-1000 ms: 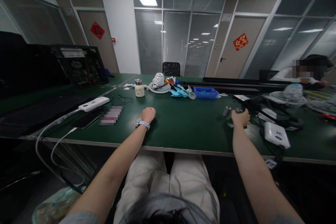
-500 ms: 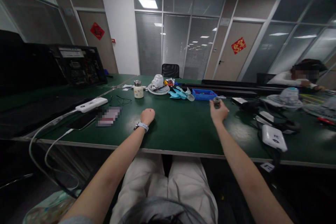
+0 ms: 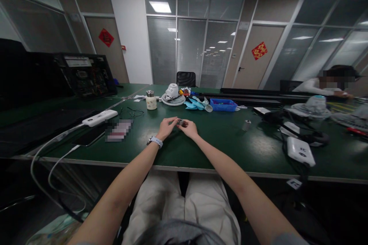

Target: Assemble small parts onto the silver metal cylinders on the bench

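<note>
Above the near middle of the green table, my two hands meet at a small round metal part, silver on top and darker below. My right hand grips it from the right, its fingers curled around the side. From the left, my left hand, with a watch on the wrist, has thumb and fingertips closed at the part's edge. The fingers hide much of the part, so its exact kind is unclear. A small silver metal cylinder stands on the table well to the right of my hands.
Beyond my hands lie a white fan housing, blue fan blades and a blue tray. A cream jar stands left of them. A power strip lies left; a white box and cables right. Another person sits far right.
My right hand has moved left to the middle, bringing a round metal part to my left hand. The left fist has opened out to the part. The metal cylinder on the right now shows.
</note>
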The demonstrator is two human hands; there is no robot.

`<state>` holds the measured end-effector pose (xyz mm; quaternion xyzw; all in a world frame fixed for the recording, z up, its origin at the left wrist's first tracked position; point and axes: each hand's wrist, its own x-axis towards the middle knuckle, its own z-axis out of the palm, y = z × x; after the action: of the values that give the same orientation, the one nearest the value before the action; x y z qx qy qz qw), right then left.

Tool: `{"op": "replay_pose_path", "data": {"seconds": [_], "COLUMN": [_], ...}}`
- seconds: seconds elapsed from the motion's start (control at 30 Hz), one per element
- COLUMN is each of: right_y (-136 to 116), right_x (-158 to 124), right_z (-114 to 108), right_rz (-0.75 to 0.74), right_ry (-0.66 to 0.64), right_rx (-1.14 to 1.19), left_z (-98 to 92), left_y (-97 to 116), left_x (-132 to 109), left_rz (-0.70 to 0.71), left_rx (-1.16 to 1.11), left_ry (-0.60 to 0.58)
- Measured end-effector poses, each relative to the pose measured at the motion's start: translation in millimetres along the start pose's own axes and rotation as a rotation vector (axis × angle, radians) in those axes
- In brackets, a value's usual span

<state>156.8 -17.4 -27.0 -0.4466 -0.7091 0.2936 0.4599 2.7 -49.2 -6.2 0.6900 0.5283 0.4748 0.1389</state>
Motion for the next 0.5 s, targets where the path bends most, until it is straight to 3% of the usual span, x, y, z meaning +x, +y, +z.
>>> {"op": "replay_pose_path", "data": {"seconds": [0.17, 0.3, 0.4, 0.5], "right_y": [5, 6, 5, 3], "right_x": [-1, -1, -2, -5], "right_z": [-1, 0, -2, -4], "right_rz": [0.0, -0.005, 0.004, 0.008], "right_ry": [-0.008, 0.011, 0.021, 0.041], "right_rx": [0.001, -0.055, -0.08, -0.087], "left_z": [8.4, 14.2, 12.8, 7.1], "left_y": [-6, -9, -8, -3], "left_x": [7, 15, 23, 30], "left_rz": [0.053, -0.004, -0.054, -0.015], "left_rx": [-0.049, -0.136, -0.173, -0.121], "left_ry": [-0.027, -0.077, -0.148, -0.203]}}
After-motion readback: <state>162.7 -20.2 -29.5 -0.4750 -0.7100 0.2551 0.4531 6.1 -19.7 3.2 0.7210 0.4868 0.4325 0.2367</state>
